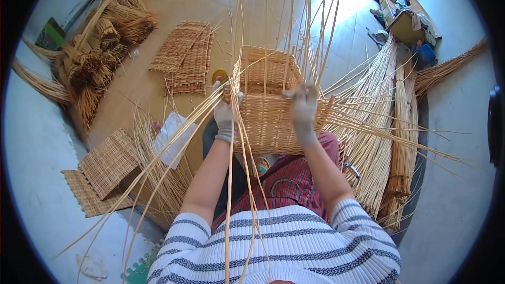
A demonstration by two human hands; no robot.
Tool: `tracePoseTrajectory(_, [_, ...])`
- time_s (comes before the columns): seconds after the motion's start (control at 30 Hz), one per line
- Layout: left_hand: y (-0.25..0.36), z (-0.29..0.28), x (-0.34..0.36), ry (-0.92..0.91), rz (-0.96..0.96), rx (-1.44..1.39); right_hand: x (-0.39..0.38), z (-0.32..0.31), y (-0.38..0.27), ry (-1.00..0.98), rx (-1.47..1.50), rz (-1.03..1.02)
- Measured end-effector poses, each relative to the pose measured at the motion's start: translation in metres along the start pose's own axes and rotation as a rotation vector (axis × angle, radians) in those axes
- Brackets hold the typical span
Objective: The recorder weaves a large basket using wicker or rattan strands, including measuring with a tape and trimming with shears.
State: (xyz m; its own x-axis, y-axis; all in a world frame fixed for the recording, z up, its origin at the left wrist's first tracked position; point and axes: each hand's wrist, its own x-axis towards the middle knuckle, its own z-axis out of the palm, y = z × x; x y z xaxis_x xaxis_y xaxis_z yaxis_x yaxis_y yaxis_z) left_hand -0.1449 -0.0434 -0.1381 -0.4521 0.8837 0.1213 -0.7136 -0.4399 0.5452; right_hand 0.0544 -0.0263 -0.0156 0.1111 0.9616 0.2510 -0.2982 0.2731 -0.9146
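Note:
A half-woven wicker basket (268, 123) rests before me at my lap, its box-shaped hollow facing away. Long pale rods (265, 26) rise from its rim, and others fan out to both sides. My left hand (225, 113), in a light grey glove, is closed around the basket's left corner, where several rods cross. At the right part of the near rim is my right hand (304, 113), gloved alike; motion smears its fingers, so their grip cannot be made out.
Woven panels (185, 55) lie on the floor ahead, with more panels (109, 165) at lower left. Bundled wicker (108, 42) is piled along the left wall. Long loose rods (371, 131) spread at right beside a tied bundle (402, 152). A cluttered stand (406, 27) stands far right.

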Motion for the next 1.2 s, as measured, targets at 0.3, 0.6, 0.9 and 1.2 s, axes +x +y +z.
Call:
tracePoseTrajectory(0.3, [0.018,0.101,-0.042,-0.350,0.215,1.211,-0.043,-0.101,0.024,0.261,-0.044,0.269])
tracePoseTrajectory(0.6, [0.012,0.112,-0.017,-0.253,-0.467,1.020,0.063,0.005,-0.030,-0.223,-0.602,0.000])
tracePoseTrajectory(0.9, [-0.022,0.160,-0.075,-0.826,0.286,1.893,0.022,-0.092,-0.016,0.012,-0.853,-0.417])
tracePoseTrajectory(1.2, [-0.050,0.157,-0.070,-0.727,0.513,2.033,-0.038,-0.111,-0.075,0.212,-0.634,0.363])
